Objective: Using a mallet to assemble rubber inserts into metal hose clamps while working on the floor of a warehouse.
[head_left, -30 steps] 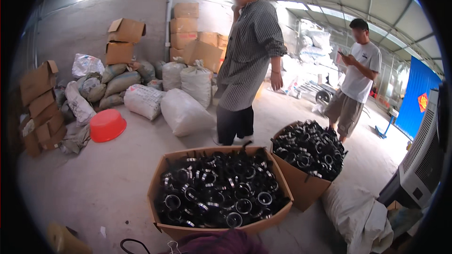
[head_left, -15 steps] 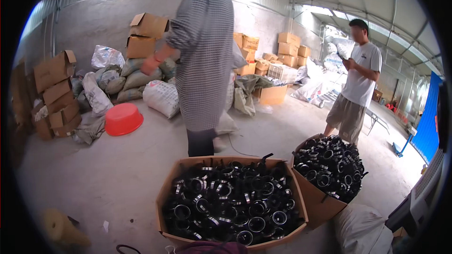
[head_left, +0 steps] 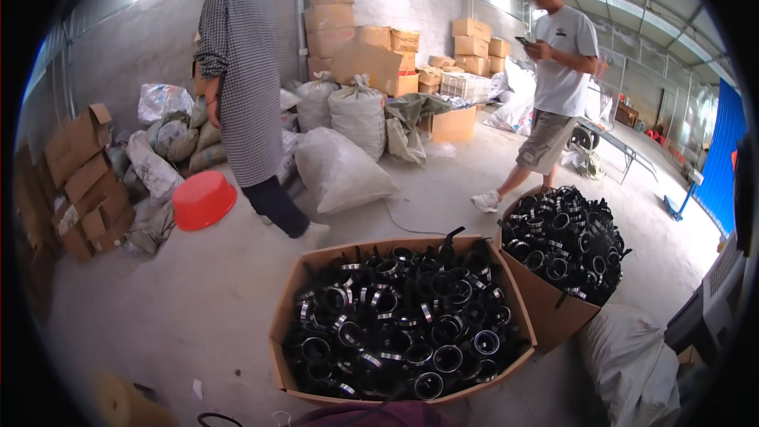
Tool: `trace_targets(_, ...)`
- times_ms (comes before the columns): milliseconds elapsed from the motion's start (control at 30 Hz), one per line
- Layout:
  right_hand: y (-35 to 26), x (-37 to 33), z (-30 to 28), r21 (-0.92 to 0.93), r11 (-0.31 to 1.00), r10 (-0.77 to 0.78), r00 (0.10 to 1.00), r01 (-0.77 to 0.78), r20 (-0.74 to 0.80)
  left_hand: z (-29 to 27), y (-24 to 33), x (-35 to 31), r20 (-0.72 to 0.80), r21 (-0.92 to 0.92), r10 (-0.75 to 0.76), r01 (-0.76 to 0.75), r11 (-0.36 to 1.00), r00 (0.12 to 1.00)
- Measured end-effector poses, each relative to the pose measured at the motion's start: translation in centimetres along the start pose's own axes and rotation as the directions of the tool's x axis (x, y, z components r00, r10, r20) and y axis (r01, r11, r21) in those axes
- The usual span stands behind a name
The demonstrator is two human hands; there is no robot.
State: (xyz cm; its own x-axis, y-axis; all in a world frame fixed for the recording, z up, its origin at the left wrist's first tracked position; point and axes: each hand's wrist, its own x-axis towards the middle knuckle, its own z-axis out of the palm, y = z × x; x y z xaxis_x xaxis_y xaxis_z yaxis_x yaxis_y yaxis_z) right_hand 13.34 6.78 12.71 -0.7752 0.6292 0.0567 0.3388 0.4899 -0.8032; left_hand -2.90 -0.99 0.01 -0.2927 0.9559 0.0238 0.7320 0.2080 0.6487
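Neither of my hands shows in the head view. Closest to me on the floor is an open cardboard box (head_left: 524, 356), filled with black ring-shaped parts (head_left: 447, 358) that have shiny silver bands and black tails. A second cardboard box (head_left: 545, 310) touches its right side, heaped with similar black ring parts (head_left: 560, 222). At the bottom edge, a patch of maroon cloth (head_left: 395, 413) overlaps the near side of the first box.
A person in a checked coat (head_left: 247, 87) stands at left beside a red basin (head_left: 204, 201). Another person in a white shirt (head_left: 563, 47) holds a phone behind the boxes. White sacks (head_left: 340, 170) and stacked cartons (head_left: 330, 20) line the wall. A pale sack (head_left: 632, 368) lies lower right.
The person in the checked coat has walked left and away, uncovering sacks and cartons. The person in white has stepped left. My view has shifted slightly.
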Motion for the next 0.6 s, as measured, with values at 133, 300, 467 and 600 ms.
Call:
trace_targets(133, 13.3, -3.0, 5.1, -0.039, 0.999, -0.009, 0.958, 0.021, 0.286, 0.3, -0.1, 0.3, -0.054, 0.021, 0.028, -0.027, 0.999, 0.998)
trace_targets(300, 13.8, -5.1, 5.6, -0.044, 0.999, 0.021, 0.948, -0.007, 0.318, 0.6, 0.3, 0.4, -0.046, 0.016, 0.028, -0.027, 1.0, 0.999)
trace_targets(467, 13.0, -5.8, 5.7, -0.077, 0.997, 0.033, 0.935, -0.007, 0.353, -0.3, 0.6, 0.2, -0.001, -0.021, 0.041, -0.041, 0.999, 0.999)
trace_targets(600, 12.2, -5.8, 5.9, -0.106, 0.994, 0.039, 0.924, 0.002, 0.38, -0.4, 0.1, 0.0, 0.003, -0.043, 0.059, -0.059, 0.997, 0.998)
